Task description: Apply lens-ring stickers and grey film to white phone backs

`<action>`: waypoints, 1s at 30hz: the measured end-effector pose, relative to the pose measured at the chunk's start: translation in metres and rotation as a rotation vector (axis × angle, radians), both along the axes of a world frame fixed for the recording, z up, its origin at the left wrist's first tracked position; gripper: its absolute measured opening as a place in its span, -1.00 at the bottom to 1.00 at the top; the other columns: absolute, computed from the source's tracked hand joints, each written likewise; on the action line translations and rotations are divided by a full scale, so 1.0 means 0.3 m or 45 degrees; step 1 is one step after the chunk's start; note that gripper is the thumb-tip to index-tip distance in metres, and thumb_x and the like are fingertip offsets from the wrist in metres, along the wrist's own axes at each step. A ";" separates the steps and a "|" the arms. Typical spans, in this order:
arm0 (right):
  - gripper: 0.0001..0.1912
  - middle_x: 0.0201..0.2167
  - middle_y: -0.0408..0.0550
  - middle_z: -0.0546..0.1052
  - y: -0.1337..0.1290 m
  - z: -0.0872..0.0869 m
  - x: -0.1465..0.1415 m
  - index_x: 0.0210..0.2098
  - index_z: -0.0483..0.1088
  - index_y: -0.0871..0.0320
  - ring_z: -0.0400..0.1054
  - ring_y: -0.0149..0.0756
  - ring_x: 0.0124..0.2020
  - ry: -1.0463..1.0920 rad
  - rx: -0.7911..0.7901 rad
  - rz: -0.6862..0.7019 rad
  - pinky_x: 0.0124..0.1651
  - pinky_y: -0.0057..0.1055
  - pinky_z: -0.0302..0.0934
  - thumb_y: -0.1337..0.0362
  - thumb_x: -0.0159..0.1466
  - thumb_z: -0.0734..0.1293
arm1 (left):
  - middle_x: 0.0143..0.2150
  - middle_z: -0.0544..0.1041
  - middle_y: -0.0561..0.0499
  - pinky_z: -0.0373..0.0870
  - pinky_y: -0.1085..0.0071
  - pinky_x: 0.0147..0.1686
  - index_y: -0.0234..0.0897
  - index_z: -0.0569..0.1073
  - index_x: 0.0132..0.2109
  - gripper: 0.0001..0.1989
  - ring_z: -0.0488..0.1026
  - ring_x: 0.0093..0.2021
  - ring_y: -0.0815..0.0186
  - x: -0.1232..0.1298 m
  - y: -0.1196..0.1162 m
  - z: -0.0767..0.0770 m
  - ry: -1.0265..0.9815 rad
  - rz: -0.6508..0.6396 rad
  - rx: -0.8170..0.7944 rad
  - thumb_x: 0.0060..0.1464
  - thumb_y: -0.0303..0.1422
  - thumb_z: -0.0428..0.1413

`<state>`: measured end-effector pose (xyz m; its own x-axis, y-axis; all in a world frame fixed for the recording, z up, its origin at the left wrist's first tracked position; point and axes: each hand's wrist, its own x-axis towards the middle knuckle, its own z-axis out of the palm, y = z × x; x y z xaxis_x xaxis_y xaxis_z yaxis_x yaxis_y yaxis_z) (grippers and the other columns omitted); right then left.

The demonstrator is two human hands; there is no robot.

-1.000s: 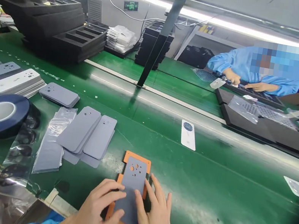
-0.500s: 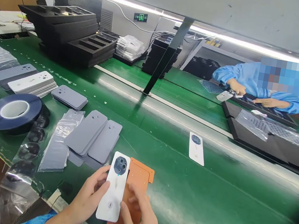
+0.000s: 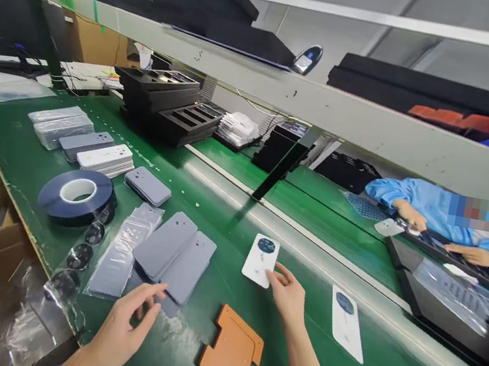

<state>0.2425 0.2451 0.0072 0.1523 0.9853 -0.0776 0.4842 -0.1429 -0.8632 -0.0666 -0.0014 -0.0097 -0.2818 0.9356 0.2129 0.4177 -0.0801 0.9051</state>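
Observation:
My right hand (image 3: 286,291) grips the lower right corner of a white phone back panel (image 3: 256,265) with a dark round camera area, over the green work surface. My left hand (image 3: 130,320) holds nothing; its thumb and fingers are apart, close to the near edge of the grey phone-shaped sheets (image 3: 186,267). Between and below the hands lies an orange fixture plate (image 3: 230,357) with notched edges. Another white phone back panel (image 3: 348,327) rests on the green surface to the right of my right forearm.
Left of the grey sheets are clear-bagged sheets (image 3: 117,261), a roll of blue film (image 3: 51,190) with a trailing strip, and a stack of white panels (image 3: 107,156). Black foam trays (image 3: 159,98) stand farther back. Across the bench a co-worker in a blue sleeve (image 3: 390,186) handles a white panel.
The white panel has gone from both hands above the orange plate to the right hand alone, farther forward. My left hand has let go of it. The camera view has shifted up and left.

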 end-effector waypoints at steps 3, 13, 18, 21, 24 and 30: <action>-0.40 -0.28 0.25 0.70 0.129 -0.005 0.029 0.03 0.53 0.37 0.61 0.08 -0.17 -0.197 0.007 -0.073 -0.09 -0.16 0.43 0.10 0.09 0.39 | -0.13 0.63 -0.13 0.52 0.42 -0.31 -0.22 0.59 0.00 -0.71 0.53 -0.32 0.27 -0.091 -0.027 0.004 0.189 0.190 0.114 0.38 -0.22 0.03; -0.30 0.13 0.40 0.54 0.160 -0.020 0.057 0.13 0.47 0.24 0.38 0.50 0.18 -0.750 -0.010 -0.018 0.10 0.23 0.26 -0.08 0.15 0.26 | -0.12 0.60 -0.13 0.44 0.16 0.01 -0.24 0.54 0.05 -0.60 0.53 -0.10 0.07 -0.491 -0.154 0.104 0.571 0.968 -0.072 0.29 -0.09 0.01; -0.30 0.00 0.32 0.61 0.114 0.005 -0.015 0.03 0.51 0.19 0.54 0.33 -0.05 -0.853 0.060 0.120 -0.10 0.08 0.38 -0.21 0.20 0.17 | -0.43 0.57 0.02 0.36 0.34 -0.26 -0.20 0.57 -0.09 -0.60 0.55 -0.33 0.13 -0.481 -0.163 0.144 0.230 0.600 -0.504 0.31 -0.08 -0.06; -0.36 -0.21 0.15 0.68 0.009 0.041 -0.118 -0.07 0.56 0.09 0.58 0.16 -0.24 -0.653 0.069 0.211 -0.22 -0.06 0.40 -0.25 0.14 0.25 | -0.54 0.50 0.05 0.34 0.37 -0.34 -0.25 0.58 -0.11 -0.64 0.52 -0.41 0.16 -0.438 -0.154 0.152 0.189 0.565 -0.509 0.21 -0.09 0.05; -0.42 -0.30 0.05 0.68 -0.155 0.075 -0.244 -0.18 0.60 0.05 0.58 0.06 -0.27 -0.412 0.150 0.379 -0.25 -0.16 0.43 -0.26 0.08 0.34 | -0.49 0.49 0.04 0.35 0.39 -0.46 -0.34 0.52 0.06 -0.47 0.47 -0.46 0.21 -0.399 -0.149 0.180 0.051 0.569 -0.499 0.22 0.00 0.02; -0.75 -0.24 0.04 0.66 -0.501 0.104 -0.459 -0.21 0.62 0.04 0.56 -0.17 -0.30 0.074 0.390 1.014 -0.17 -0.34 0.49 0.03 0.30 0.40 | -0.45 0.45 0.09 0.28 0.46 -0.62 -0.46 0.34 0.31 -0.15 0.34 -0.63 0.40 -0.237 -0.119 0.244 -0.528 0.214 -0.511 0.13 0.14 0.15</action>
<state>0.1047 0.0949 0.0384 -0.5907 0.7754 0.2232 0.2946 0.4648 -0.8350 -0.1376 -0.0370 0.0635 -0.4166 0.8558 -0.3068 0.0008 0.3378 0.9412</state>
